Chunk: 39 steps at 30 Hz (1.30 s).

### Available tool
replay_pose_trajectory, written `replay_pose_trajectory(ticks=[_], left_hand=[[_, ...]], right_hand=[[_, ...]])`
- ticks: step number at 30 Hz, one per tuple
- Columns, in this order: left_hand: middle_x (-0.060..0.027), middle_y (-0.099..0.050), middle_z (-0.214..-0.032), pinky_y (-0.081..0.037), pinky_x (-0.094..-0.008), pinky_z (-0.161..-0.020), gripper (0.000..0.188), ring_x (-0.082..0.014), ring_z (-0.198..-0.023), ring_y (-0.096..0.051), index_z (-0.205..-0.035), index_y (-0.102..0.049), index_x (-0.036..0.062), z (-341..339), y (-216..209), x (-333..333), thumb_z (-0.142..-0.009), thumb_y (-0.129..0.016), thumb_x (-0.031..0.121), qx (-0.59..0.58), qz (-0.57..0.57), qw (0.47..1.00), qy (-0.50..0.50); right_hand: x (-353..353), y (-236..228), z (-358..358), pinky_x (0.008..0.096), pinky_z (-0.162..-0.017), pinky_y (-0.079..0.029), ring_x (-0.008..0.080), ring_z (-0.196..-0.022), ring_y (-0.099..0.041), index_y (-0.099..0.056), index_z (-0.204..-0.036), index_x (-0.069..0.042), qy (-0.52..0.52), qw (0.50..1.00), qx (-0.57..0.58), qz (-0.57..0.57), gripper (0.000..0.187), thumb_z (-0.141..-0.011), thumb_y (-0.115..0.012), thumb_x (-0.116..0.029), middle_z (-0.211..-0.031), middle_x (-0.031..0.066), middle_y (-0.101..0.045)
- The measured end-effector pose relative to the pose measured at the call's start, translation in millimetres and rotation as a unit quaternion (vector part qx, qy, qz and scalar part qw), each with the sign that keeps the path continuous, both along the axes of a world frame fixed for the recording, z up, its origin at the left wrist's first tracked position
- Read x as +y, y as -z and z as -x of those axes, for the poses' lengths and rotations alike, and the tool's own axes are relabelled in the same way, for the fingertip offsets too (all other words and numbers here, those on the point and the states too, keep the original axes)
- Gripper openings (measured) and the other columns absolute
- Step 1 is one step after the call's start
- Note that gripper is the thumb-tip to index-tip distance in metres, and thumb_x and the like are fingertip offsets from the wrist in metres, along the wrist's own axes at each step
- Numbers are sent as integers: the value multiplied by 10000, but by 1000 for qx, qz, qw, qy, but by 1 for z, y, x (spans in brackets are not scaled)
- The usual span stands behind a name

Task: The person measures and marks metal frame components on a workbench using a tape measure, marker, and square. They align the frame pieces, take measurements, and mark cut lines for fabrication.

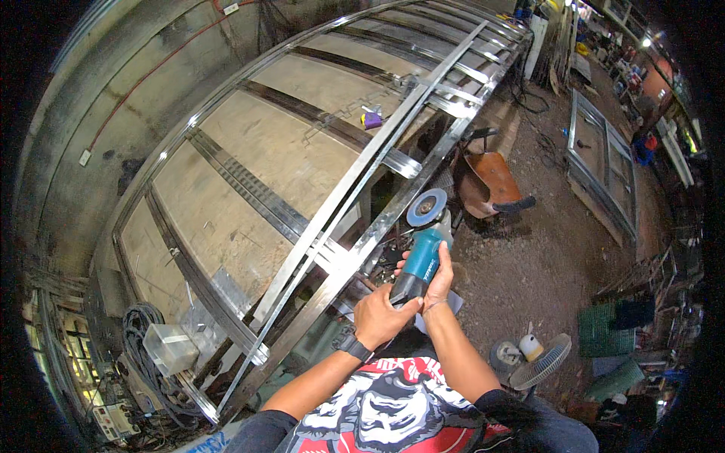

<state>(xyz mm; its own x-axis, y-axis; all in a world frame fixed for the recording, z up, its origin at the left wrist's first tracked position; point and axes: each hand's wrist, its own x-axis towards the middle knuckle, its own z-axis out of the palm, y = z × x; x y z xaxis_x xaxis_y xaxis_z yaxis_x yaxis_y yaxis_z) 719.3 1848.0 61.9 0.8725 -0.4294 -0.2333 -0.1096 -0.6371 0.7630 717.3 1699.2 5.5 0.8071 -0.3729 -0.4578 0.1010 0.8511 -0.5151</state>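
Note:
A teal and black angle grinder [423,257] is held in front of my body, its blue-grey disc [427,208] pointing away from me. My right hand [440,281] wraps round the teal body from the right side. At the black rear end, my left hand [383,315] grips from the left, thumb along the handle. The disc is just right of a large frame of shiny metal channels [355,260], seemingly apart from it. Long metal strips [377,160] lie lengthwise across the frame's crosspieces. A purple tape measure [371,121] rests farther up on the frame.
An orange-brown chair [495,181] stands right of the frame. A smaller metal frame [604,162] lies on the dirt floor [521,264] farther right. Near me at right is a fan [541,362]. Coiled cable [143,355] and a clear plastic box [170,347] sit at left.

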Motion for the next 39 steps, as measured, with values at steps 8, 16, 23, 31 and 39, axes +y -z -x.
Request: replay_pose_trajectory(ticks=[8, 16, 23, 31, 39], left_hand=[[-96, -589, -1146, -496, -354, -892, 564, -206, -1038, -588, -1310, -499, 69, -26, 18, -12, -917, -764, 374, 167, 121, 975, 84], [-15, -634, -1034, -477, -279, -840, 148, -120, -960, -588, -1126, -635, 84, -58, 27, 38, -984, -654, 122, 219, 326, 919, 17], [-93, -682, -1034, -523, -350, -910, 146, -191, -971, -632, -1091, -654, 25, -10, 32, 118, -1005, -648, 143, 38, 197, 978, 62], [-161, -752, -1087, -529, -419, -926, 399, -316, -1042, -713, -1135, -727, 41, 88, 63, 266, -1039, -573, 396, 142, 158, 977, -29], [-144, -648, -1047, -515, -426, -886, 455, -329, -1000, -662, -1070, -678, 21, 224, 103, 339, -955, -733, 457, -23, 149, 935, -321]], right_hand=[[-58, 0, 12, 430, -705, -636, 300, -713, -731, -663, -1101, 5, -17, 999, -13, -27, 739, -967, -545, -712, -845, 172, -727], [-80, -9, 2, 446, -730, -625, 324, -768, -734, -642, -1147, 41, -38, 998, -45, -20, 739, -989, -531, -672, -892, 188, -729], [-21, -2, -8, 448, -707, -610, 289, -813, -698, -521, -1383, -46, -40, 989, -90, 109, 698, -1006, -570, -630, -1084, 195, -696], [62, -19, -63, 397, -925, -529, 260, -1016, -569, -452, -1363, 35, -262, 931, -248, -52, 574, -1068, -609, -431, -1153, 148, -555], [140, -78, -109, 392, -993, -517, 270, -1048, -577, -457, -1329, 26, -437, 855, -262, -96, 545, -1055, -638, -408, -1177, 159, -565]])
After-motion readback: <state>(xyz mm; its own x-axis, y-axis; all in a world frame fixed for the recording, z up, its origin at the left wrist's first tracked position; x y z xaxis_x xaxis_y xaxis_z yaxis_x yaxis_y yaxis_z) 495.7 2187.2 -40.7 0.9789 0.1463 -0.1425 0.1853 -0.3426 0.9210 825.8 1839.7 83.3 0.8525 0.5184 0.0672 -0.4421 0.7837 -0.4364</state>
